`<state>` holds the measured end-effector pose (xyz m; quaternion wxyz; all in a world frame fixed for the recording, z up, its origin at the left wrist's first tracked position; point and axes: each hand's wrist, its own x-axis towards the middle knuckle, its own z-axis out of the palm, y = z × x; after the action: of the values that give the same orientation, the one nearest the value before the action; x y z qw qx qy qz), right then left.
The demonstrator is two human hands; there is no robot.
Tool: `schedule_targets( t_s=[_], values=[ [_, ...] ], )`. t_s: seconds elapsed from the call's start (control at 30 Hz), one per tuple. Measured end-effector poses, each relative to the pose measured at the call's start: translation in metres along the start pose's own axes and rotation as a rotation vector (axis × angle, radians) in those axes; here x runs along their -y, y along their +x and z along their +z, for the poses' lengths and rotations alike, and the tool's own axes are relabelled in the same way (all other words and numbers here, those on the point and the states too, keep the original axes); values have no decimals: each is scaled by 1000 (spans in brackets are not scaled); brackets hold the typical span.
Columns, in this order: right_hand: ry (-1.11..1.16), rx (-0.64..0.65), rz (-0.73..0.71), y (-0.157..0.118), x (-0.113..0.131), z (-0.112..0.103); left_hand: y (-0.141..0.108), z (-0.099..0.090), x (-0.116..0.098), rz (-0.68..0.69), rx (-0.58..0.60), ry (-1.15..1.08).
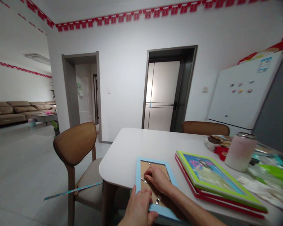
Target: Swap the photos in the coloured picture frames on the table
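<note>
A light-blue picture frame (pixel 138 166) lies face down near the table's front edge, its brown backing board (pixel 145 167) showing. My left hand (pixel 139 204) grips the frame at its lower left corner, fingers on the left side. Over the backing, my right hand (pixel 157 178) has its fingers pinched at a small metal clip (pixel 143 180) by the left inner edge. Another metal clip (pixel 158 200) sits near the bottom edge. My right hand and forearm hide much of the frame's right side.
Right of the frame lies a stack: a green picture frame (pixel 193 174) with a picture in it, above red frames (pixel 186 174). Farther right stand a pink-white tumbler (pixel 241 152) and plastic bags. A wooden chair (pixel 76 142) with a patterned strip (pixel 73 190) across it stands left of the table (pixel 132 141).
</note>
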<state>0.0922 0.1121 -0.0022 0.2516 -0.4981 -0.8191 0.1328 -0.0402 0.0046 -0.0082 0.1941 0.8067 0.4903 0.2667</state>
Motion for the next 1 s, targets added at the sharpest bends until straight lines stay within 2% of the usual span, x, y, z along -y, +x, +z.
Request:
schedule_targets(
  t_s=[0.17, 0.57, 0.63, 0.8, 1.0],
  values=[
    [-35, -5, -54, -6, 11, 3, 1, -5, -5, -4, 11, 17],
    [-72, 5, -161, -14, 10, 5, 3, -7, -7, -7, 57, 64],
    [-68, -15, -106, -14, 8, 2, 3, -9, -9, -24, 56, 75],
    [-100, -172, 138, 1, -9, -4, 3, -5, -11, -30, 70, 74],
    [-144, -181, 273, 28, -32, 0, 3, 2, -11, -42, 83, 37]
  ],
)
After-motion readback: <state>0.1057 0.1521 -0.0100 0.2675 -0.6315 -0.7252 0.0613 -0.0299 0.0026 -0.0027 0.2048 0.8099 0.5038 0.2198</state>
